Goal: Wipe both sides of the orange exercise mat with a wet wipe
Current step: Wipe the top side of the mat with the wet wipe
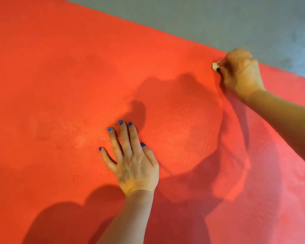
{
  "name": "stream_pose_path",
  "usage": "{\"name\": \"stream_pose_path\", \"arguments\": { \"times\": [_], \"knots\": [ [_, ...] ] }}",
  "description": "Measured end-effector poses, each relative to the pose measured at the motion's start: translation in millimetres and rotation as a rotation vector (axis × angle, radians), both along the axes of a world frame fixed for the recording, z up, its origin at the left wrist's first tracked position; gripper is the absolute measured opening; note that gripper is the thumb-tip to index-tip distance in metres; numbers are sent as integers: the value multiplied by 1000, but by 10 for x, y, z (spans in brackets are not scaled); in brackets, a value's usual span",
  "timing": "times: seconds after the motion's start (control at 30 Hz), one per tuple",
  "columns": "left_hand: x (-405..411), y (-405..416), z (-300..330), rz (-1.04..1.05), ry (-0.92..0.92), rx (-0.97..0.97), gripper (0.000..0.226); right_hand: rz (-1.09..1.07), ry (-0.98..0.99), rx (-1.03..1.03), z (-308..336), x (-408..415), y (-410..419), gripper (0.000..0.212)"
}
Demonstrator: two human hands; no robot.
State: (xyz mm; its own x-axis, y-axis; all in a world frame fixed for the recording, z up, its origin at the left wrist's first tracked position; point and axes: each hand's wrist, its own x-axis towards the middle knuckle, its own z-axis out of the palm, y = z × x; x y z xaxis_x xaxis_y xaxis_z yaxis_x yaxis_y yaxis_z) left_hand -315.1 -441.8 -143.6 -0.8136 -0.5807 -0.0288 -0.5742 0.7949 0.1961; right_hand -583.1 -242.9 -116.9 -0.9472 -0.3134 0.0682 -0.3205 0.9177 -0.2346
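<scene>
The orange exercise mat (63, 81) fills nearly the whole view under you, w/ its far edge running as a diagonal from abt 12 o'clock down to 3 o'clock; beyond that edge, at 1–2 o'clock, you see a strip of grey floor (209, 16). Your left hand (132, 161) lies flat on the mat a bit below centre, at roughly 6 o'clock, palm down, fingers straight and fanned, tips pointing to 12, blue-painted nails showing; it holds nothing, just presses on the surface. Your right hand (239, 74) is out at abt 2 o'clock, right by the mat's far edge, arm coming in from the 4 o'clock side. Its fingers are curled tight round a small white wad, the wet wipe (214, 65); only a bit of it pokes out at the 9 o'clock side of the fist, touching the mat. Dark shadows of your head and arms fall across the mat btwn the two hands and down toward 6. The mat looks faintly speckled near the left hand; can't tell if that's damp or just texture.
</scene>
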Motion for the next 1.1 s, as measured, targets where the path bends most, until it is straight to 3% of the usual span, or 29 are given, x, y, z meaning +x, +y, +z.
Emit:
{"name": "stream_pose_path", "arguments": {
  "times": [0.07,0.13,0.23,0.37,0.43,0.53,0.6,0.77,1.0,1.1],
  "knots": [
    [-7,1,11,-1,0,3,63,-393,26,-84,-6,-168,182,22],
    [-21,0,21,0,0,8,63,-586,56,-128,-50,-125,67,24],
    [-23,-4,33,4,-8,16,63,-341,96,-168,-82,274,-431,16],
    [-26,-3,30,-4,-10,12,62,148,-12,-233,-79,770,-488,28],
    [-26,-2,20,-6,-11,10,62,84,10,-159,-70,725,-220,27],
    [-23,-10,4,-3,-3,10,62,-396,60,-170,-68,687,197,20],
    [-25,-3,6,-6,4,10,63,-530,88,-168,-81,768,193,23],
    [-23,-23,-12,-5,12,13,63,-282,133,-162,-202,1111,-75,23],
    [0,-31,-22,-55,53,48,62,-306,202,-181,-256,1124,-55,10],
    [-68,126,13,-255,155,68,60,-308,200,-174,-277,1124,-61,8]
  ]
}}
